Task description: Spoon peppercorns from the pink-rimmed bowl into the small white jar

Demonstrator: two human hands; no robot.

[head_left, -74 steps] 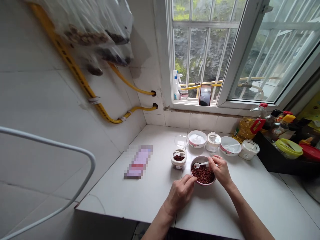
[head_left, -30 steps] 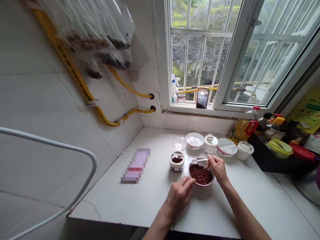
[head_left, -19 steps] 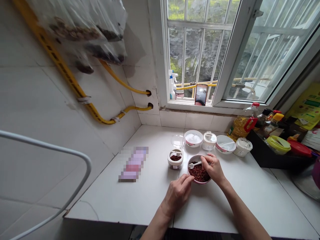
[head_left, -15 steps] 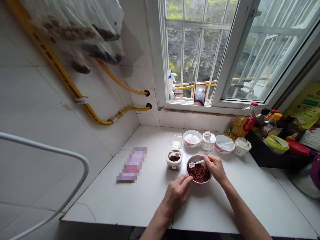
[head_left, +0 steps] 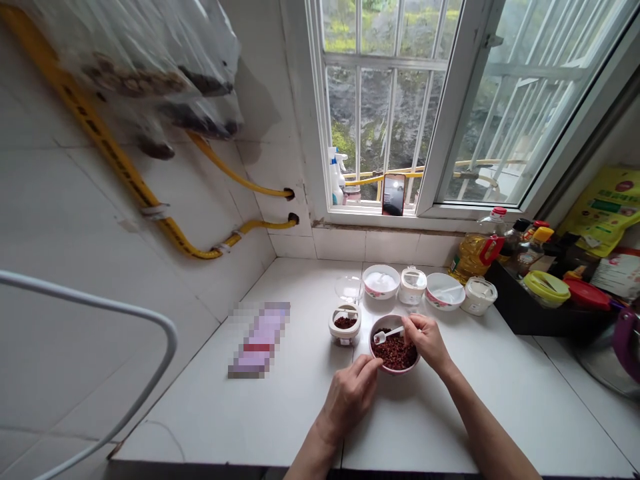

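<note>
A bowl (head_left: 395, 343) of dark red, peppercorn-like bits stands on the white counter. My left hand (head_left: 351, 392) pinches the bowl's near left rim. In my right hand (head_left: 427, 339), closed over the right side of the bowl, is a small white spoon (head_left: 387, 335); its scoop is over the contents, at the left of the bowl. Left of the bowl sits an open jar (head_left: 345, 325) with similar dark bits inside. A clear lid (head_left: 349, 288) lies behind that jar.
Behind the bowl stand a bowl of white grains (head_left: 381, 282), a white jar (head_left: 413, 285), another bowl (head_left: 445, 292) and a second jar (head_left: 481, 296). An oil bottle (head_left: 475, 257) and a black rack (head_left: 530, 307) are at right. A blurred purple packet (head_left: 263, 339) lies left.
The view has shifted slightly, so the scene sits a little lower and to the left. The spoon's scoop is slightly lower at the bowl's left side. Both hands keep their grips.
</note>
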